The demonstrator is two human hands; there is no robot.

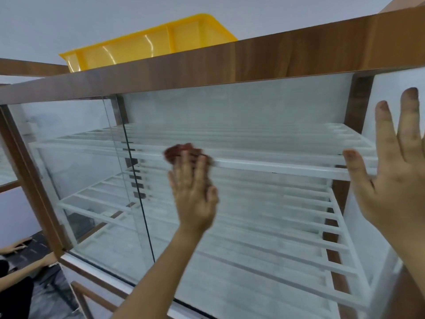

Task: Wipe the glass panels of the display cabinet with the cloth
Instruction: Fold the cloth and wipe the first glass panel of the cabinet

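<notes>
Overhead, unlabelled yellow tray (147,46)

The left hand (193,192) is reaching up on an outstretched forearm, fingers straight, pressing forward. The right hand (395,171) is lifting beside it, fingers spread wide, palm forward.

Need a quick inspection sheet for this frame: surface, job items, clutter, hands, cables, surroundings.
Surface: glass panels of the wood-framed display cabinet, hazy and streaked; white slatted shelves behind, bare.
Job's things: dark red cloth, bunched, pressed against the glass.
Clutter: yellow tray on the cabinet top.
Grippers: left hand presses the cloth with straight fingers; right hand open, fingers spread, at the right panel; contact unclear.
Cables: nothing seen.
Surroundings: another person's hands low at left, on a dark floor.
</notes>
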